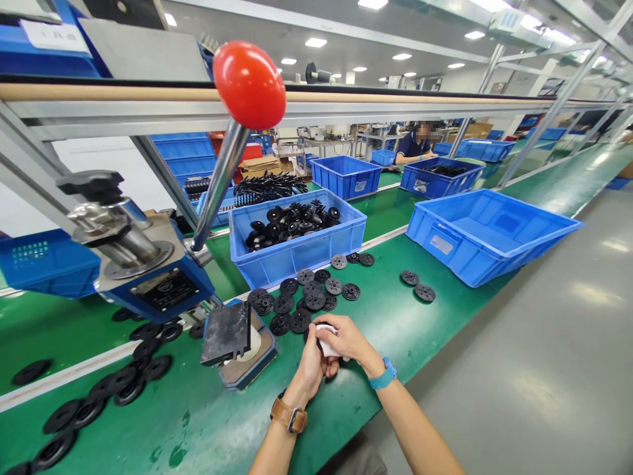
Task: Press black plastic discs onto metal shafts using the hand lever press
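My left hand point(310, 367) and my right hand point(349, 340) meet just above the green bench, both closed around a small white part point(326, 347) that is mostly hidden by the fingers. Right behind them lies a cluster of black round discs point(306, 300) on the bench. To the left of my hands stands a blue hand press point(148, 277) with a long lever ending in a red knob point(250, 84). A black ribbed plate point(226, 333) sits on the press base.
A blue bin of black discs point(297, 254) stands behind the cluster, an empty blue bin point(487, 231) at the right. More discs point(119, 382) are scattered at the left along the bench. A seated person point(415, 146) works far back. Grey floor runs along the right.
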{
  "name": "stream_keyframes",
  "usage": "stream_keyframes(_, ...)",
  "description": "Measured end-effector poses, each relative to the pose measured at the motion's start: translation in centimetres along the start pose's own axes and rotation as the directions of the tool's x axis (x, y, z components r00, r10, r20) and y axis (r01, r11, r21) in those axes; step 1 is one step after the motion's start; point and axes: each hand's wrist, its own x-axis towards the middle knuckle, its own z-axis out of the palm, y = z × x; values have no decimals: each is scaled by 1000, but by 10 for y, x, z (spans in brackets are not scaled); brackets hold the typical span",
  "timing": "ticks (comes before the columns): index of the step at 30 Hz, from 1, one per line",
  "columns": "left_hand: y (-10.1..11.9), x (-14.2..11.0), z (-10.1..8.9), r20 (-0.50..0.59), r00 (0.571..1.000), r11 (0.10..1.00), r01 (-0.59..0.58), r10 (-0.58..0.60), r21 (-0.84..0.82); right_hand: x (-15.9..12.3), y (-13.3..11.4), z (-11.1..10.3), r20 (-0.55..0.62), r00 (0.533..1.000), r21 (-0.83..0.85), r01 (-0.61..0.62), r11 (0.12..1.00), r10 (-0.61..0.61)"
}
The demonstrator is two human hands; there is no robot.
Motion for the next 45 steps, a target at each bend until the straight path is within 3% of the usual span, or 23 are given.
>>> stream_keyframes(7, 2, -2, 0, 34, 997, 997, 66, -67, 32, 1, 1, 1, -38, 996, -42, -79, 996, 78)
stream_keyframes(13, -6, 3, -1, 17, 1000, 1000, 0, 0, 23, 1, -2, 4, -70, 988, -32, -137, 990, 135)
stream_keyframes(19, -7, 4, -2, 50, 998, 996, 26, -31, 84, 1, -2, 6, -169, 970, -23, -179, 983, 173)
stream_keyframes(26, -10, 5, -3, 40, 999, 992, 12, -18, 129, 0, 2, 7, -123, 973, 7, -196, 981, 195)
stream_keyframes(31, -9, 7, -3, 65, 997, 987, 25, -35, 156, 1, 4, 8, -209, 951, 54, -223, 973, 229)
stream_keyframes(36, -7, 7, -3, 83, 996, 985, -4, -10, 174, 2, 6, 3, -296, 914, 147, -243, 959, 277)
stream_keyframes(42, -7, 5, -4, 66, 998, 981, -22, 9, 195, 2, 8, 0, -268, 912, 222, -256, 941, 311)
stream_keyframes(45, -7, 4, -1, 34, 996, 981, -85, 80, 175, 2, 7, 2, -261, 915, 230, -251, 940, 308)
